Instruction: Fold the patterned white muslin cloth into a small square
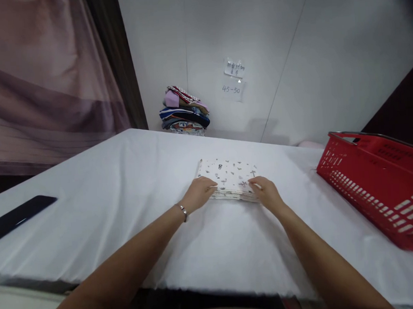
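A white cloth with small scattered prints lies folded into a flat, layered rectangle on the white-covered table. Its folded layers show along the near edge. My left hand, with a bracelet at the wrist, pinches the cloth at its near left side, thumb and fingers together. At the near right corner, my right hand grips it the same way. The fingers' undersides are hidden, and I cannot tell from here what kind of article the cloth is.
A red plastic basket stands at the right of the white-covered table. A dark flat object lies at the left. Behind the far edge, folded clothes are stacked against the wall, below and left of paper signs. A curtain hangs at left.
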The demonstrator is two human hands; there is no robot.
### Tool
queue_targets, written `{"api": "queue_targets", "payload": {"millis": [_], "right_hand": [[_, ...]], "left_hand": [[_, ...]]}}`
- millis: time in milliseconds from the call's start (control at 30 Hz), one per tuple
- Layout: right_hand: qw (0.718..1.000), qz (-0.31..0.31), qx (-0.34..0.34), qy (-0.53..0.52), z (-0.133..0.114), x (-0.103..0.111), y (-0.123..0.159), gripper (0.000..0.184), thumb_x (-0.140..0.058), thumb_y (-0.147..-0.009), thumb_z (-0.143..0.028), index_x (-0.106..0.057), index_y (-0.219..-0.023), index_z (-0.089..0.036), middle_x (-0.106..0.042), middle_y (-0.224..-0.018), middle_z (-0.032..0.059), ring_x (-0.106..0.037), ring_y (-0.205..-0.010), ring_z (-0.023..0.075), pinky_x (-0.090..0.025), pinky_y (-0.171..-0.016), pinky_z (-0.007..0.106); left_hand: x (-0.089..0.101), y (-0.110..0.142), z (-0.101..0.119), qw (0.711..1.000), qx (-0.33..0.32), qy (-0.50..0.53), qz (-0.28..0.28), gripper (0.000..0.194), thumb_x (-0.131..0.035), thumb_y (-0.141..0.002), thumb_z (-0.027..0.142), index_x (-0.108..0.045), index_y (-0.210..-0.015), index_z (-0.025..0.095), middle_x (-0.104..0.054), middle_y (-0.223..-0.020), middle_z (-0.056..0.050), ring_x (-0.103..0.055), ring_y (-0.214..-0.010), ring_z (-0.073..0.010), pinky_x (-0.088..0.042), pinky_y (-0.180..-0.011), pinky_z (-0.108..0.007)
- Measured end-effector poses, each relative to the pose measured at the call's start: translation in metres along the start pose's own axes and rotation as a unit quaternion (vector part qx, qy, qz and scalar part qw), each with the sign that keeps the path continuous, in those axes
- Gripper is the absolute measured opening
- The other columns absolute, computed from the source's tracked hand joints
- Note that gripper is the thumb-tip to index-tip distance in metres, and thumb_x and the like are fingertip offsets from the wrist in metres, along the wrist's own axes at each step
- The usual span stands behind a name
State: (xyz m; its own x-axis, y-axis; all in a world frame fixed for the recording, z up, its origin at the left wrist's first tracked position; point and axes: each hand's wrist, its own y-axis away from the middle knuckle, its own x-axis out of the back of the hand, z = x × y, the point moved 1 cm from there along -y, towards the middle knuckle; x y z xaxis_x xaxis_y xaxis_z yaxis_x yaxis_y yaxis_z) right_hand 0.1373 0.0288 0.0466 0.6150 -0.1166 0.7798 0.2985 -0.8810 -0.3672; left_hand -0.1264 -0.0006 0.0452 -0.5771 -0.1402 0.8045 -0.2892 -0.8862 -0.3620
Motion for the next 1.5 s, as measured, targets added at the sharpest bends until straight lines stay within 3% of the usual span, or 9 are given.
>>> {"api": "queue_targets", "payload": {"millis": [100, 200, 400, 533, 800, 1033, 1333, 1500], "right_hand": [[0.997, -0.07, 0.033, 0.03, -0.013, -0.012, -0.008, 0.021, -0.047, -0.084, -0.025, -0.067, -0.083, -0.022, -0.065, -0.088, 0.0044, -0.055, -0.087, 0.019, -0.041, -0.079, 0.029], [0.993, -0.096, 0.038, 0.064, -0.01, -0.023, -0.009, 0.023, -0.047, -0.084, -0.022, -0.068, -0.075, -0.02, -0.063, -0.08, 0.0036, -0.054, -0.082, 0.0178, -0.039, -0.074, 0.027], [0.994, -0.09, 0.056, 0.035, 0.003, -0.031, -0.003, 0.022, -0.048, -0.087, -0.024, -0.069, -0.092, -0.021, -0.063, -0.094, 0.0046, -0.053, -0.09, 0.0174, -0.038, -0.079, 0.027], [0.994, -0.079, 0.064, 0.049, 0.003, -0.032, -0.003, 0.023, -0.046, -0.088, -0.025, -0.068, -0.09, -0.021, -0.062, -0.093, 0.0049, -0.052, -0.09, 0.0181, -0.038, -0.079, 0.028], [0.995, -0.035, 0.082, 0.042, -0.003, -0.028, 0.003, 0.026, -0.038, -0.092, -0.025, -0.063, -0.085, -0.021, -0.061, -0.091, 0.0055, -0.051, -0.087, 0.0183, -0.039, -0.077, 0.029], [0.993, -0.053, 0.097, 0.041, -0.002, -0.026, 0.006, 0.028, -0.036, -0.092, -0.025, -0.063, -0.085, -0.021, -0.061, -0.091, 0.0057, -0.052, -0.085, 0.0186, -0.039, -0.079, 0.031], [0.991, -0.037, 0.116, 0.047, -0.001, -0.03, 0.007, 0.025, -0.041, -0.091, -0.024, -0.065, -0.086, -0.021, -0.062, -0.091, 0.0059, -0.053, -0.086, 0.0186, -0.041, -0.077, 0.032], [0.99, -0.041, 0.129, 0.045, 0.002, -0.031, 0.007, 0.02, -0.046, -0.089, -0.026, -0.065, -0.089, -0.022, -0.062, -0.091, 0.0051, -0.054, -0.086, 0.0189, -0.041, -0.078, 0.033]], "left_hand": [[-0.018, -0.011, 0.006, 0.999, -0.018, -0.035, -0.012, 0.023, -0.045, -0.086, 0.029, -0.068, -0.086, 0.022, -0.066, -0.088, -0.003, -0.054, -0.09, -0.0174, -0.04, -0.084, -0.033], [-0.028, -0.014, 0.005, 0.998, -0.003, -0.053, -0.029, 0.023, -0.046, -0.085, 0.028, -0.068, -0.084, 0.022, -0.064, -0.088, -0.004, -0.054, -0.086, -0.0174, -0.04, -0.079, -0.031], [-0.026, -0.017, 0.003, 0.996, 0.07, -0.029, -0.056, 0.019, -0.055, -0.078, 0.028, -0.068, -0.09, 0.022, -0.064, -0.094, -0.003, -0.055, -0.087, -0.0184, -0.041, -0.075, -0.029], [-0.025, -0.021, 0.002, 0.993, 0.095, -0.011, -0.067, 0.017, -0.056, -0.077, 0.029, -0.069, -0.086, 0.023, -0.063, -0.09, -0.001, -0.056, -0.085, -0.0176, -0.042, -0.072, -0.028], [-0.022, -0.013, -0.001, 0.999, 0.025, 0.007, -0.042, 0.029, -0.042, -0.088, 0.033, -0.066, -0.079, 0.02, -0.062, -0.084, -0.003, -0.053, -0.085, -0.0164, -0.04, -0.076, -0.029], [-0.025, -0.012, -0.005, 0.998, -0.015, -0.036, -0.051, 0.027, -0.043, -0.089, 0.029, -0.065, -0.079, 0.02, -0.06, -0.086, -0.003, -0.05, -0.086, -0.0164, -0.039, -0.074, -0.029], [-0.025, -0.015, 0.0, 0.993, -0.003, -0.11, -0.048, 0.026, -0.035, -0.09, 0.024, -0.056, -0.075, 0.017, -0.057, -0.08, -0.004, -0.049, -0.078, -0.0171, -0.038, -0.068, -0.03], [-0.026, -0.012, -0.001, 0.992, -0.028, -0.111, -0.049, 0.026, -0.036, -0.091, 0.026, -0.055, -0.075, 0.018, -0.057, -0.081, -0.004, -0.049, -0.078, -0.0173, -0.038, -0.069, -0.031]]}}
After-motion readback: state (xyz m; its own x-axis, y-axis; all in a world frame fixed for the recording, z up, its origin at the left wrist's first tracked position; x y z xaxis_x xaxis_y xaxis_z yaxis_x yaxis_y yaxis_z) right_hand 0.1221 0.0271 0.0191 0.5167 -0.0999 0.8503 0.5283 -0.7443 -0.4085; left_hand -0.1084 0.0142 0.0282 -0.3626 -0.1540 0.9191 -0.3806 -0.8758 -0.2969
